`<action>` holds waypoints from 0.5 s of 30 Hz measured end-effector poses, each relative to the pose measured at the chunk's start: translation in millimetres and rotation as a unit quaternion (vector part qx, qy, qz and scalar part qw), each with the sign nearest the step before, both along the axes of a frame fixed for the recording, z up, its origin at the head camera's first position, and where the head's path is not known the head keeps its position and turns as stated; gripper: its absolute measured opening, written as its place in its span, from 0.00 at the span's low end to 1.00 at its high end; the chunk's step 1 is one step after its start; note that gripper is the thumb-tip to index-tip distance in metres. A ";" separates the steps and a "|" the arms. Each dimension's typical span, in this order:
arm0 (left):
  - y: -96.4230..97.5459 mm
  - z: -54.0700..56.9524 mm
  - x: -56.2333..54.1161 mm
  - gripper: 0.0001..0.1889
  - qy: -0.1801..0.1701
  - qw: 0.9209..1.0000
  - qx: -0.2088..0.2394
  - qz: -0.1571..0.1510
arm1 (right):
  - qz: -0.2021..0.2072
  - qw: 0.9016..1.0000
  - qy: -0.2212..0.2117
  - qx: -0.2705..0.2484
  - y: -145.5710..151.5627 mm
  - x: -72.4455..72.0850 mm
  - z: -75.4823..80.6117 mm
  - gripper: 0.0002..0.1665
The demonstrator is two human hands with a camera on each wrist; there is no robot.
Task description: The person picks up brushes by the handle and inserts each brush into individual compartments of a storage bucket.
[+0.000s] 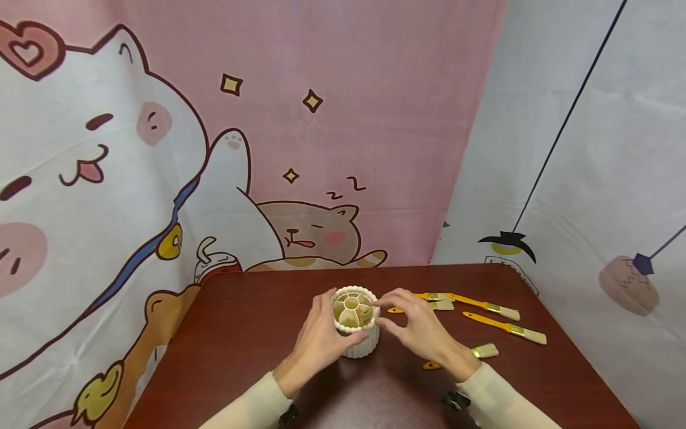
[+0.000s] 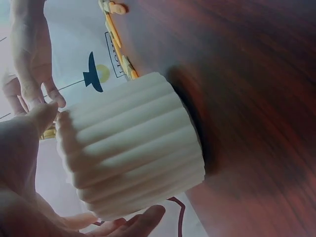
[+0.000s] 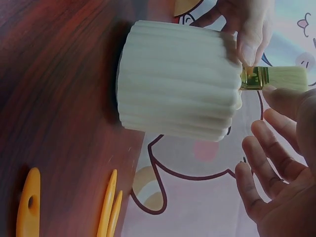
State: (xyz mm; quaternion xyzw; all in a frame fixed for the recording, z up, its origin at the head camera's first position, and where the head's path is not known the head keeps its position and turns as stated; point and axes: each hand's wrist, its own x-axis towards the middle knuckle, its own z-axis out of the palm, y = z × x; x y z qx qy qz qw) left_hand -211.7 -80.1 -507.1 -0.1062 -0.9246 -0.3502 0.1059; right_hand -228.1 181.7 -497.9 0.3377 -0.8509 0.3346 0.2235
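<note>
A cream ribbed round holder [image 1: 360,345] with several inner compartments stands upright on the table. My left hand [image 1: 320,335] grips it, thumb across the near side and fingers round the left side. One paintbrush [image 3: 286,78] is in the holder, bristles up, its metal ferrule just above the rim; the handle is hidden inside. In the right wrist view the left thumb lies right at that ferrule. My right hand [image 1: 420,326] is at the holder's right rim, fingers spread, its thumb [image 3: 284,101] overlapping the brush's edge.
Several yellow-handled paintbrushes lie on the dark red table [image 1: 241,333] to the right: one [image 1: 527,335] farthest right, one [image 1: 504,311] behind it, a small group [image 1: 440,305] beyond my right hand, and one [image 1: 484,351] partly under my right wrist. Printed cloth [image 1: 375,119] hangs behind the table.
</note>
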 end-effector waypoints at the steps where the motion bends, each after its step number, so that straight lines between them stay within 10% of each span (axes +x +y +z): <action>1: 1.3 0.7 -0.1 0.64 -0.001 1.000 -0.001 0.004 | -0.002 1.000 0.000 -0.001 1.2 0.2 0.0 0.22; 15: 3.4 -0.7 -3.5 0.60 -0.008 1.000 -0.003 0.004 | -0.038 0.999 0.023 0.014 19.4 6.7 -2.3 0.21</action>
